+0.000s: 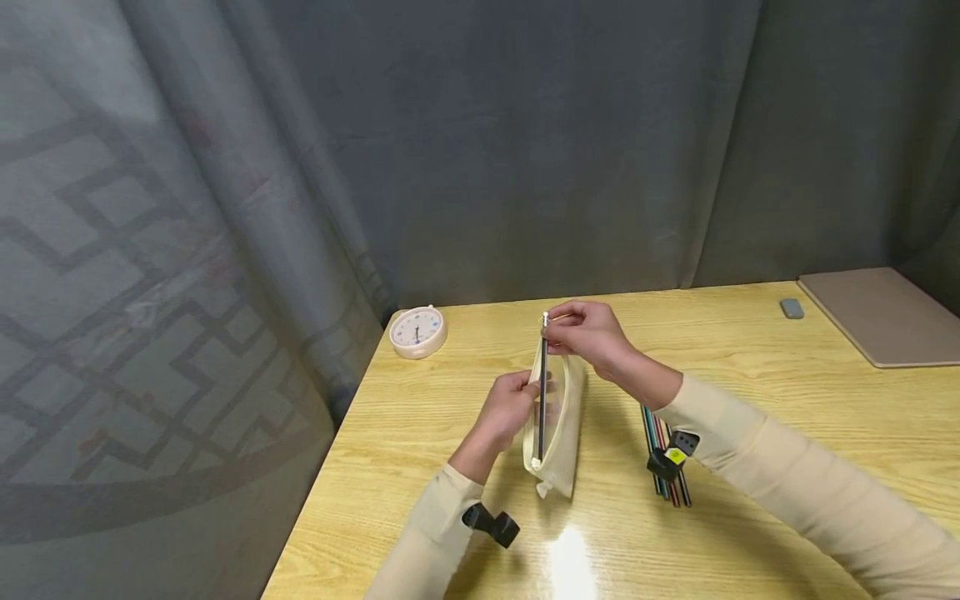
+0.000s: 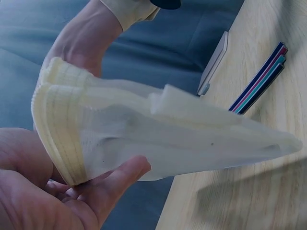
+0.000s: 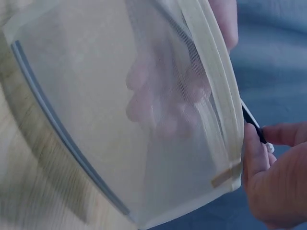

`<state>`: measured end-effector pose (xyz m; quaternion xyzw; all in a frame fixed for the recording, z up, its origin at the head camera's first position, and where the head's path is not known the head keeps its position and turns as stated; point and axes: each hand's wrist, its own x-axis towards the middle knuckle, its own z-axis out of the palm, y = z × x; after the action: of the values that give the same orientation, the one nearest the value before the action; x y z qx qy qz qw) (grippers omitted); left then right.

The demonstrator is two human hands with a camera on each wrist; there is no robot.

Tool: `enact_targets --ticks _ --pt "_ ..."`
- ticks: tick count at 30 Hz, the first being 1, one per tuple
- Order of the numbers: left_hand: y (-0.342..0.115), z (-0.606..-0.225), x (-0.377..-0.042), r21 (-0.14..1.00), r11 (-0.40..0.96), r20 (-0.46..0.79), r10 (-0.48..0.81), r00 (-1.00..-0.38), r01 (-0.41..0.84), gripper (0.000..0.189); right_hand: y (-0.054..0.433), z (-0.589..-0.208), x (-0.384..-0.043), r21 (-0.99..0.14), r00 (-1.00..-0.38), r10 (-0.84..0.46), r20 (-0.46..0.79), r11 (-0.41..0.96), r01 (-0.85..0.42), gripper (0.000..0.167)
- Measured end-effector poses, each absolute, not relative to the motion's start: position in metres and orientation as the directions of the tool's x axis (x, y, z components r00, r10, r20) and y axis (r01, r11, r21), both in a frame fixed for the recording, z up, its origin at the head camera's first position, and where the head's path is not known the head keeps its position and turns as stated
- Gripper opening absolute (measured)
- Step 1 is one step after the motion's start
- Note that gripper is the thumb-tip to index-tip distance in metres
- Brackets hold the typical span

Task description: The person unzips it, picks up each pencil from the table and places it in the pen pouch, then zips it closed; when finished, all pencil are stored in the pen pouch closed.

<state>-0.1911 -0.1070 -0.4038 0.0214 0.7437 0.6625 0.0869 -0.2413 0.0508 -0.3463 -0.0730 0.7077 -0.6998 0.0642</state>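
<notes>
A cream mesh pencil case (image 1: 572,417) is held up over the table with its zipped mouth spread apart. My left hand (image 1: 512,408) grips it by one side of the mouth, fingers showing through the mesh in the right wrist view. Between the thumb and fingers of my right hand (image 1: 588,335), a dark pencil (image 1: 542,400) with a white end is pinched, lying along the opening. Through the mesh (image 3: 96,120), another dark pencil (image 3: 67,134) shows along the bottom of the case. In the left wrist view the case (image 2: 144,134) hides most of the right hand.
Several coloured pencils (image 1: 677,492) lie together on the table below my right wrist. A round pink clock (image 1: 417,332) stands at the back left. Toward the back right are a small grey block (image 1: 791,308) and a brown mat (image 1: 885,317). Grey curtains (image 1: 525,150) hang behind the table.
</notes>
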Motion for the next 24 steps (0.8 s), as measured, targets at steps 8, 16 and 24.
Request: enact_targets --ticks 8,16,24 --pt "-0.1050 -0.4022 -0.1920 0.989 0.118 -0.113 0.160 -0.981 -0.094 0.033 0.0479 -0.3460 -0.2347 -0.996 -0.988 -0.152 0.035 0.070 -0.046 0.028" --pt "-0.1045 -0.4035 -0.1925 0.988 0.145 -0.064 0.146 -0.987 -0.042 0.029 0.0550 -0.3478 -0.2331 -0.971 -0.989 -0.121 0.089 0.209 -0.113 0.028" --pt "-0.1093 -0.4033 -0.1918 0.979 0.201 -0.059 0.129 -0.990 -0.033 0.028 0.0515 -0.3502 -0.2316 -0.948 -0.978 -0.152 0.146 0.263 -0.182 0.028"
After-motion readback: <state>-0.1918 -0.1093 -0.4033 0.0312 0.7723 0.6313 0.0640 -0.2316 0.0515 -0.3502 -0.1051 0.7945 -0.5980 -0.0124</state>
